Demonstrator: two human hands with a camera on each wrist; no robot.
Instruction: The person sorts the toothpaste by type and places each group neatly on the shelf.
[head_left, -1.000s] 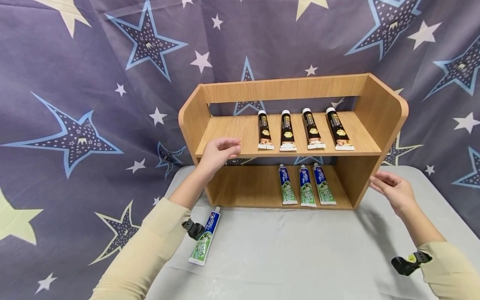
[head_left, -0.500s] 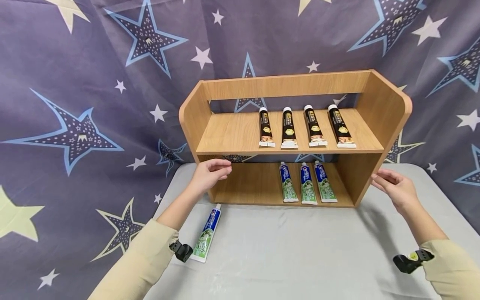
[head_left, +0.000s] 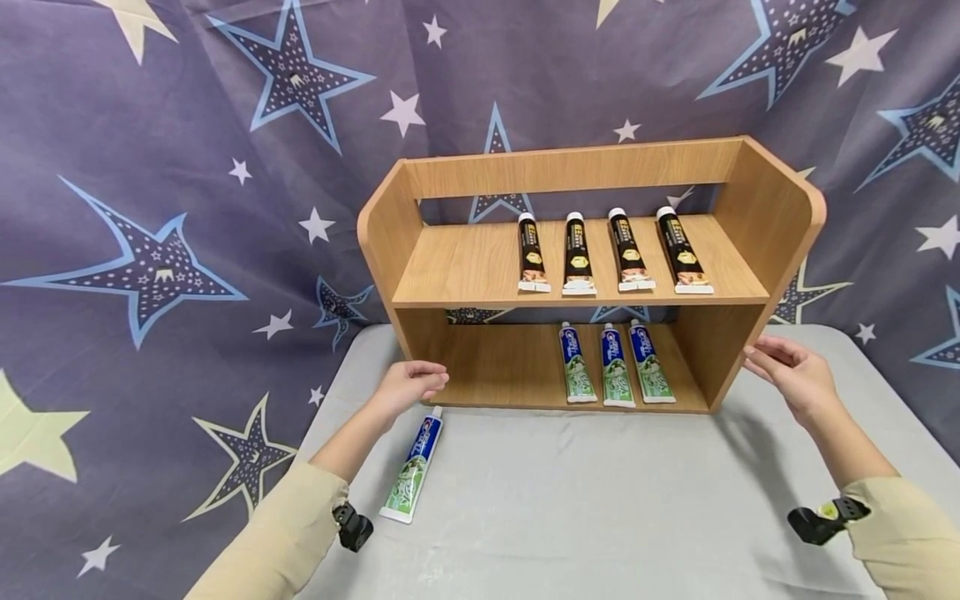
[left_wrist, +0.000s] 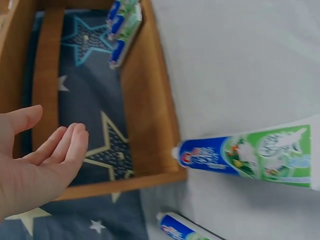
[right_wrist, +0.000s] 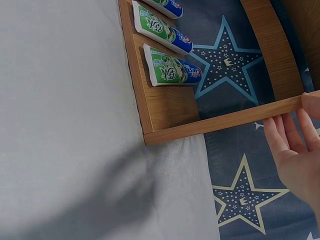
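My left hand (head_left: 407, 388) hovers at the lower left front of the wooden shelf (head_left: 581, 303), its fingers loosely bent around nothing. Just below it in the head view, a blue and green toothpaste tube (head_left: 415, 467) lies on the table, cap towards the shelf. The left wrist view shows that tube (left_wrist: 245, 156) and, at its bottom edge, part of another similar tube (left_wrist: 179, 230). My right hand (head_left: 798, 381) touches the shelf's right side panel; in the right wrist view its fingers meet the outer face and the thumb lies on the front edge.
Several black toothpaste tubes (head_left: 577, 257) lie in a row on the upper board. Three blue and green tubes (head_left: 617, 367) lie on the lower board, right of its middle. A star-patterned curtain (head_left: 187, 333) hangs behind the pale grey table (head_left: 600, 500).
My left hand has come down from the upper board's left front to just above the loose tube. The right hand stays at the side panel; the tubes have not moved.
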